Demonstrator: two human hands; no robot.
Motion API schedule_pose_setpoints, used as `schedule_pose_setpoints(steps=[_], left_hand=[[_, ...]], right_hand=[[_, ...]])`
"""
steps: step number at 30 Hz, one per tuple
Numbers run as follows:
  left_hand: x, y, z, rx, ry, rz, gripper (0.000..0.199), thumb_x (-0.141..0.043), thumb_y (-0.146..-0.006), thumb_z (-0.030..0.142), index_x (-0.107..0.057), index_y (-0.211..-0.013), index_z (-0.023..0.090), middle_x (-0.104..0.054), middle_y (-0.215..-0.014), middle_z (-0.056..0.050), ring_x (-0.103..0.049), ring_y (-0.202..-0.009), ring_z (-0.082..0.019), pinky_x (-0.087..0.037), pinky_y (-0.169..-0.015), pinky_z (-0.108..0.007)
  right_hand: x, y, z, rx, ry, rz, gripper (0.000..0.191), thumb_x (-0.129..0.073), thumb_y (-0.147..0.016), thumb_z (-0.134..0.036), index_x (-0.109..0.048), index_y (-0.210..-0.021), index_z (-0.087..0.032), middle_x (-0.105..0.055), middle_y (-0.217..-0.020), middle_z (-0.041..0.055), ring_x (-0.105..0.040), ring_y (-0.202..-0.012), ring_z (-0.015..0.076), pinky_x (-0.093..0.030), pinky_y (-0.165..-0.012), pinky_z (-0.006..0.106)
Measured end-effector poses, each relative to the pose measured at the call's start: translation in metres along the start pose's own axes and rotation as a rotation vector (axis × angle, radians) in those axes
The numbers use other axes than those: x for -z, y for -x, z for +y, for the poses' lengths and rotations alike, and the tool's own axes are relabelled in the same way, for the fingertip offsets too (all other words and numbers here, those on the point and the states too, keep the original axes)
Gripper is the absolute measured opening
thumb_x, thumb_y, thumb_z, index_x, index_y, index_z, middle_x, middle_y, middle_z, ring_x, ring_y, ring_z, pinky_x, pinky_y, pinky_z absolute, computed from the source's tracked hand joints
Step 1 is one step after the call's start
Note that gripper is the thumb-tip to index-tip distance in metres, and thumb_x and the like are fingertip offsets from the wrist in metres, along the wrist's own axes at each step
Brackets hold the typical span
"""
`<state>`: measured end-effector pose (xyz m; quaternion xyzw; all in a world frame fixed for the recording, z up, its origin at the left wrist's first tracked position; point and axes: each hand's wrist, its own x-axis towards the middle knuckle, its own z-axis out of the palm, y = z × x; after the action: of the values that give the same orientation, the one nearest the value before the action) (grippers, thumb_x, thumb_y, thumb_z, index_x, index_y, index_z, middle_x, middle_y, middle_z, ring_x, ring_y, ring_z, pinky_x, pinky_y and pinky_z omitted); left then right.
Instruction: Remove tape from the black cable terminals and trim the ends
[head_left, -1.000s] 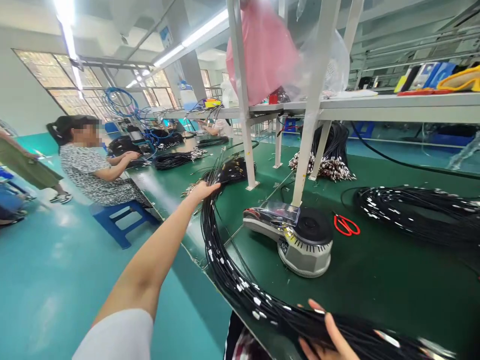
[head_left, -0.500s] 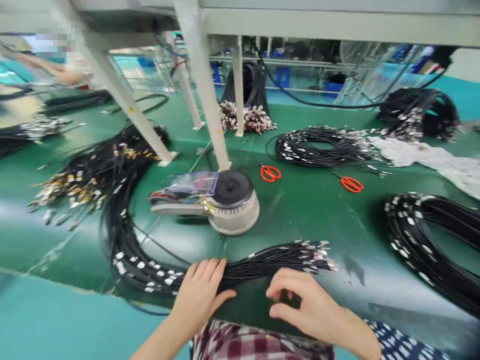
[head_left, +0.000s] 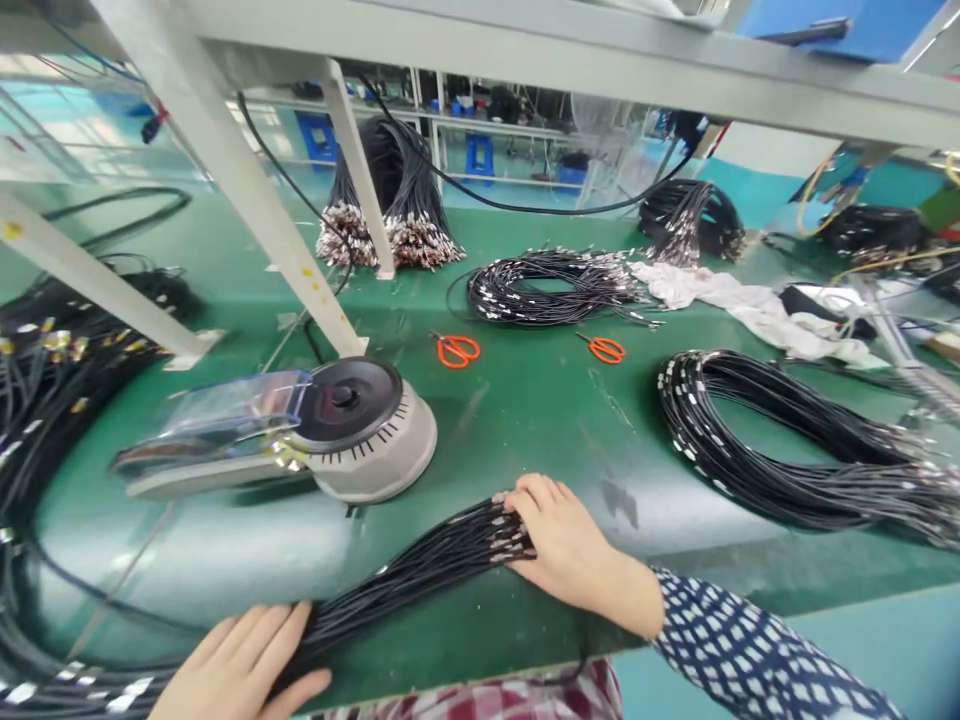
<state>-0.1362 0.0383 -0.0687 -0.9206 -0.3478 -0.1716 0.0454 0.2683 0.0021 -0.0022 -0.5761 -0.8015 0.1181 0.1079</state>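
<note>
A long bundle of thin black cables lies across the near side of the green table, with white labels on its left stretch and small pale and coppery connectors at its right end. My left hand lies over the bundle at the lower left, fingers on top and thumb on the near side, closed around it. At the other end my right hand is cupped over the connector tips, its palm and fingers partly hiding them. Behind the bundle stands a round grey tape dispenser with a black top and a clear cover.
Two pairs of red-handled scissors, nearer and farther, lie mid-table. A coiled cable bundle sits at the right, another coil behind. White cloth lies at the back right. Slanted shelf legs stand at the left.
My right hand, half curled and apart from the cables before, now covers the connector end of the bundle. My left hand stays on the bundle. The view has swung to the right.
</note>
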Motion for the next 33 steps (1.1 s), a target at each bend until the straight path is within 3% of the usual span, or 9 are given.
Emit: schedule_pose_setpoints(steps=[4, 7, 10, 13, 17, 20, 23, 27, 33], left_hand=[[0.01, -0.015, 0.024, 0.053, 0.028, -0.003, 0.031, -0.047, -0.098, 0.03, -0.069, -0.119, 0.026, -0.075, -0.099, -0.008, -0.07, -0.086, -0.024, -0.052, -0.084, -0.037], [0.027, -0.021, 0.03, 0.044, 0.121, 0.029, 0.036, -0.051, -0.092, 0.013, -0.068, -0.118, 0.03, -0.076, -0.1, -0.004, -0.071, -0.089, -0.022, -0.052, -0.087, -0.036], [0.052, -0.014, 0.013, -0.02, 0.047, 0.038, 0.048, -0.054, -0.087, 0.008, -0.063, -0.127, 0.033, -0.076, -0.104, -0.004, -0.071, -0.09, -0.023, -0.052, -0.086, -0.036], [0.078, 0.006, -0.013, 0.132, -0.036, 0.045, 0.063, -0.047, -0.09, 0.015, -0.044, -0.147, 0.041, -0.076, -0.103, -0.002, -0.07, -0.092, -0.029, -0.05, -0.09, -0.05], [0.097, 0.034, -0.022, 0.253, -0.087, -0.007, 0.055, -0.043, -0.091, 0.024, -0.052, -0.134, 0.056, -0.075, -0.097, 0.006, -0.069, -0.087, -0.03, -0.053, -0.081, -0.055], [0.101, 0.035, 0.007, 0.277, 0.104, -0.188, 0.022, -0.061, -0.083, 0.039, -0.075, -0.1, 0.044, -0.076, -0.098, 0.002, -0.069, -0.092, -0.032, -0.055, -0.08, -0.051], [0.102, 0.005, 0.049, 0.464, 0.391, -0.145, 0.031, -0.063, -0.085, 0.042, -0.072, -0.114, 0.038, -0.073, -0.116, -0.003, -0.066, -0.105, -0.03, -0.054, -0.091, -0.045], [0.083, -0.069, 0.083, 0.724, 1.046, -0.169, 0.032, -0.056, -0.092, 0.036, -0.067, -0.121, 0.028, -0.074, -0.104, -0.007, -0.065, -0.076, -0.018, -0.053, -0.067, -0.028], [0.041, -0.118, 0.088, 1.01, 1.732, 0.163, 0.031, -0.069, -0.086, 0.042, -0.066, -0.1, 0.014, -0.072, -0.08, -0.008, -0.033, -0.042, -0.002, -0.016, -0.042, -0.019]], right_hand=[[0.024, 0.01, 0.002, -0.028, 0.177, -0.037, 0.013, -0.067, -0.08, -0.014, -0.059, -0.091, -0.018, -0.064, -0.103, 0.0093, -0.059, -0.09, 0.0265, -0.043, -0.077, 0.039], [0.044, 0.019, 0.008, -0.154, -0.005, -0.147, 0.013, -0.066, -0.08, -0.01, -0.059, -0.078, -0.02, -0.067, -0.078, 0.0004, -0.059, -0.069, 0.018, -0.039, -0.067, 0.032], [0.064, 0.023, 0.017, -0.281, -0.307, -0.316, 0.006, -0.067, -0.085, -0.026, -0.063, -0.085, -0.023, -0.063, -0.064, -0.0047, -0.056, -0.059, 0.0142, -0.037, -0.058, 0.026], [0.078, 0.024, 0.029, -0.244, -0.5, -0.395, 0.02, -0.065, -0.088, -0.033, -0.065, -0.107, -0.027, -0.063, -0.066, -0.0051, -0.058, -0.062, 0.0146, -0.042, -0.06, 0.024], [0.075, 0.014, 0.035, -0.017, -0.418, -0.302, 0.026, -0.053, -0.097, -0.029, -0.067, -0.118, -0.03, -0.074, -0.09, 0.0018, -0.066, -0.08, 0.0179, -0.048, -0.073, 0.029], [0.061, -0.004, 0.018, 0.25, -0.114, -0.024, 0.033, -0.038, -0.102, -0.018, -0.068, -0.114, -0.024, -0.074, -0.104, 0.0061, -0.065, -0.091, 0.0197, -0.044, -0.085, 0.038], [0.043, -0.026, -0.019, 0.591, 0.061, 0.087, 0.03, -0.036, -0.103, -0.015, -0.064, -0.114, -0.019, -0.071, -0.1, 0.0057, -0.061, -0.096, 0.0194, -0.038, -0.09, 0.041], [0.018, -0.045, -0.07, 1.0, 0.072, 0.026, 0.025, -0.04, -0.102, -0.015, -0.064, -0.107, -0.013, -0.067, -0.094, 0.0052, -0.057, -0.088, 0.017, -0.04, -0.078, 0.034], [-0.006, -0.046, -0.09, 1.088, 0.062, -0.111, 0.016, -0.05, -0.097, -0.017, -0.066, -0.095, -0.012, -0.062, -0.086, 0.0028, -0.051, -0.077, 0.0176, -0.038, -0.071, 0.034]])
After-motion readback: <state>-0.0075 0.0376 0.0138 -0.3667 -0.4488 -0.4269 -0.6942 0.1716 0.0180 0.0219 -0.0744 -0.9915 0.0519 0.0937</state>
